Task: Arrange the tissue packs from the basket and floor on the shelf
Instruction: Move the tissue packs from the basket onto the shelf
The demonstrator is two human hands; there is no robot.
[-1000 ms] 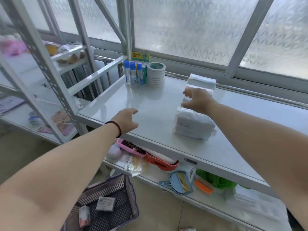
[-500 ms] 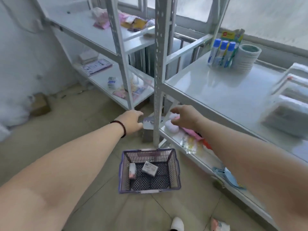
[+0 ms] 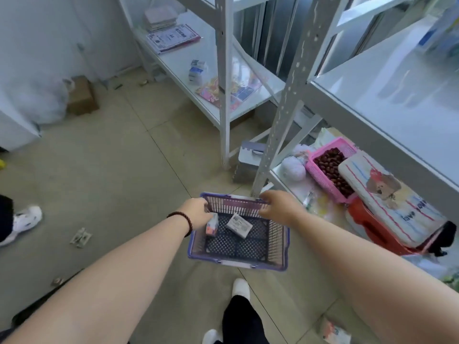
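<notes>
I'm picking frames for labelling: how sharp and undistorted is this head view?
Head view: the purple basket and both tissue packs in it are fairly sharp; the upper shelf at top right is motion-blurred with soft glare; wide-angle bending bows the shelf uprights; forearms loom oversized.

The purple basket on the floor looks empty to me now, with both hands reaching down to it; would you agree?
Not quite: the purple basket is not empty. The head view shows two small packs still inside, one lying on the mesh bottom and another at the left hand. The rest stands: it sits on the floor, and the right hand reaches down too.
</notes>
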